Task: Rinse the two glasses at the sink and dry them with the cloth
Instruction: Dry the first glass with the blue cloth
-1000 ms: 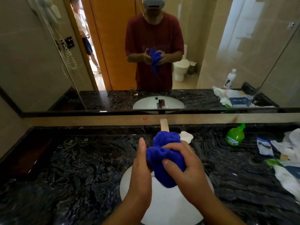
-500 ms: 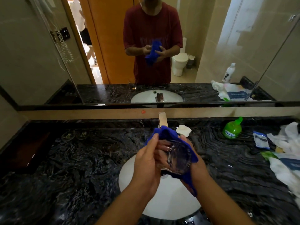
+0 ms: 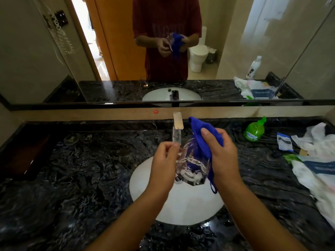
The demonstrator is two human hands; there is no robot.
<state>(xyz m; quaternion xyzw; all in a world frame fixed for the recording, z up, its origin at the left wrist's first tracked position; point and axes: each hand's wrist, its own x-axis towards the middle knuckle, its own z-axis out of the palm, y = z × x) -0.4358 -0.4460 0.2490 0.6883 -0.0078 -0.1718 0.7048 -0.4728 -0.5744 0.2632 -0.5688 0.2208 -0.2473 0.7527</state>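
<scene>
left hand: gripping clear glass tumbler by its rim side
right hand: clenched on blue cloth, part of it stuffed inside the tumbler
tumbler: tilted, held above white sink basin, just in front of faucet
second glass: only in mirror, on black marble counter, blurry
green soap bottle: right of faucet

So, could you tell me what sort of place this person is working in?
A bathroom, probably a hotel's: a white oval sink set in a dark marble counter, a wide wall mirror, and a white toilet reflected in it.
</scene>
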